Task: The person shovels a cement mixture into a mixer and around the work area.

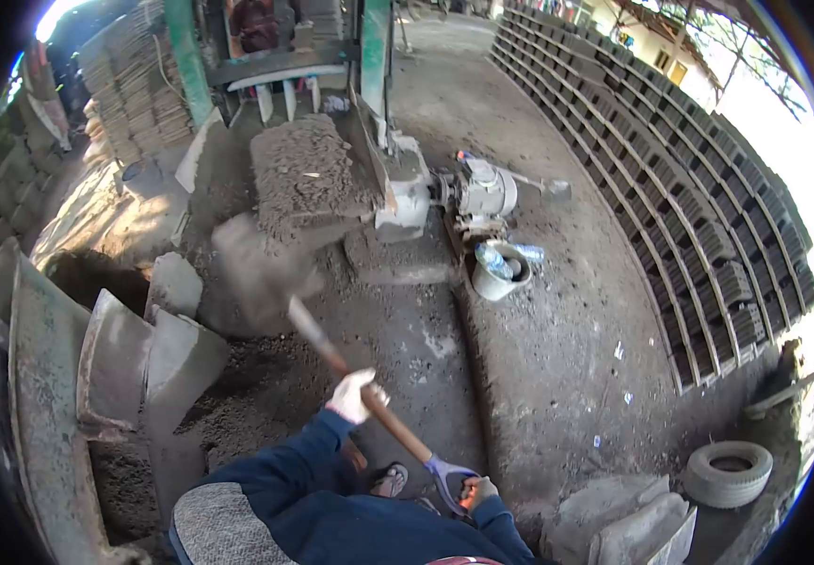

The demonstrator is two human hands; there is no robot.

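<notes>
A shovel [397,431] slants across the middle of the view, its blade end up and to the left. Around the lower part of its wooden shaft my left hand [358,395] is closed, in a pale glove. My right hand [477,492] grips the purple handle at the near end. The blade is blurred by motion, and grey material on it is smeared. Just beyond the blade lies a heap of dark, crumbly mix [303,174] in the machine's feed area.
A motor [487,191] stands right of the machine [407,188], with a bucket [501,273] holding bottles beside it. Racks of blocks [670,198] line the right. Curved metal sheets [49,377] stand left. A tire [729,474] lies lower right. Part of a person [254,24] shows behind the machine.
</notes>
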